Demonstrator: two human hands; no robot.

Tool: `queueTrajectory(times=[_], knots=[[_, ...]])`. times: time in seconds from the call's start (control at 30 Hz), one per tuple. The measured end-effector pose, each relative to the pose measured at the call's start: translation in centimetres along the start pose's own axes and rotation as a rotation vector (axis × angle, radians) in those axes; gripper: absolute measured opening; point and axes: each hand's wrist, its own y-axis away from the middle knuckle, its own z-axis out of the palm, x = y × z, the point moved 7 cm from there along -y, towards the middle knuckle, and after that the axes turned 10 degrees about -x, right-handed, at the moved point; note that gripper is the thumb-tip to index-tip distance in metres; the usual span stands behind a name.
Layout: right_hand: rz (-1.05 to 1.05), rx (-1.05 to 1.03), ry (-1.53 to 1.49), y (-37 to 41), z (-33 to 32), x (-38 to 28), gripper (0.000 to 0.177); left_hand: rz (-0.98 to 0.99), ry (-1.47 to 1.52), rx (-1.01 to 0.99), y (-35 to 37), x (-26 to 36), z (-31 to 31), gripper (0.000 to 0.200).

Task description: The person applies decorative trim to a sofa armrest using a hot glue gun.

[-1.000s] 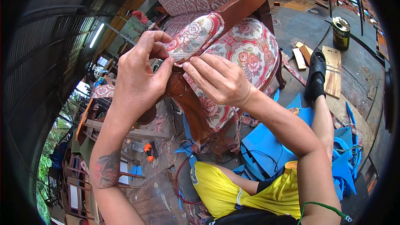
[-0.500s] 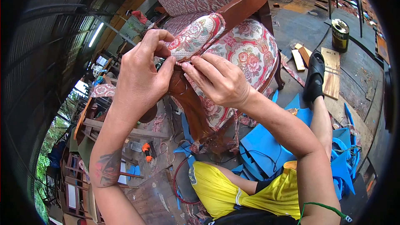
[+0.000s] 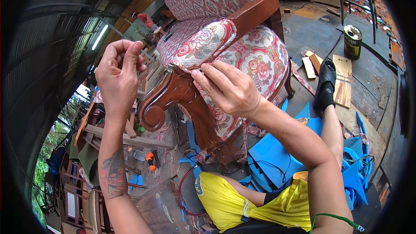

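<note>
A carved wooden chair arm (image 3: pixel 173 89) curls to a scroll at its front, with a floral padded armrest (image 3: pixel 206 43) on top. My right hand (image 3: pixel 227 87) pinches the lower edge of that floral fabric, where the padding meets the wood. Raised to the left of the scroll, clear of the chair, is my left hand (image 3: pixel 119 67), its fingers curled and thumb pressed in; whatever it may hold is too small to make out. The floral seat (image 3: pixel 260 63) lies behind my right hand.
Blue sheet pieces (image 3: pixel 275 154) lie by my leg. An open can (image 3: pixel 352 42) and wood blocks (image 3: pixel 343 80) stand or lie at the right. An orange-handled tool (image 3: pixel 151 161) is on the floor, with wooden frames at the left.
My left hand has moved from the fabric edge out to the left, uncovering the wooden scroll. My right hand has stayed at the fabric edge.
</note>
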Motion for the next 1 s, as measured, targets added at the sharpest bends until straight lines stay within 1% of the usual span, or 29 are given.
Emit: queueTrajectory(times=[0.07, 0.2, 0.27, 0.3, 0.37, 0.4, 0.47, 0.5, 0.57, 0.63, 0.67, 0.7, 0.8, 0.83, 0.9, 0.97, 1.0], knots=[[0.0, -0.003, -0.005, 0.0, 0.0, -0.1, 0.036, 0.009, 0.0, 0.052, 0.5, 0.4, -0.2, 0.021], [0.007, 0.004, -0.006, -0.1, 0.0, -0.1, 0.037, 0.032, -0.017, 0.057, 1.3, 1.3, -0.1, 0.021], [0.006, -0.004, -0.013, -0.1, 0.0, 0.0, 0.037, 0.102, 0.009, 0.103, 1.6, 2.1, -0.1, 0.021], [0.002, -0.003, -0.006, 0.0, 0.1, 0.0, 0.037, 0.101, 0.01, 0.103, 1.6, 2.1, -0.1, 0.021], [-0.002, -0.002, 0.0, 0.0, 0.2, -0.1, 0.037, 0.206, 0.045, 0.107, 1.9, 2.7, -0.2, 0.024], [-0.002, -0.001, 0.001, 0.1, 0.2, -0.1, 0.037, 0.206, 0.045, 0.106, 2.0, 2.6, -0.5, 0.024], [0.0, 0.0, 0.002, 0.1, 0.1, -0.1, 0.037, 0.398, -0.001, 0.132, 2.8, 3.7, -1.4, 0.022], [0.003, -0.003, -0.002, 0.1, 0.1, -0.1, 0.037, 0.399, -0.001, 0.13, 2.9, 4.1, -1.7, 0.022], [0.011, -0.007, -0.007, 0.1, 0.1, -0.1, 0.037, 0.719, 0.221, 0.239, 4.3, 7.4, -3.9, 0.026], [0.008, 0.015, -0.002, 0.1, 0.2, -0.1, 0.037, 0.766, 0.032, 0.447, 5.3, 10.7, -5.6, 0.026], [0.009, 0.012, -0.001, 0.2, 0.2, 0.0, 0.037, 0.764, 0.034, 0.446, 5.2, 10.8, -6.0, 0.026], [0.011, 0.007, 0.001, 0.2, 0.2, -0.1, 0.037, 0.734, -0.287, 0.604, 5.6, 11.6, -6.4, 0.025], [0.01, -0.001, 0.012, 0.3, 0.3, -0.1, 0.037, 0.518, -0.346, 0.34, 3.5, 12.0, -2.9, 0.019], [0.006, 0.0, 0.015, 0.3, 0.3, -0.1, 0.037, 0.322, -0.217, 0.221, 2.7, 10.1, -1.1, 0.018], [0.01, 0.001, 0.005, 0.2, 0.2, -0.1, 0.037, 0.109, -0.417, -0.102, 1.3, 6.4, 1.8, 0.016], [0.014, 0.007, 0.0, 0.1, 0.0, -0.1, 0.038, -0.095, -0.413, -0.258, 0.9, 3.4, 3.8, 0.021], [0.02, -0.003, -0.012, 0.1, 0.1, -0.1, 0.039, -0.061, -0.429, -0.294, 0.9, 3.4, 4.3, 0.021]])
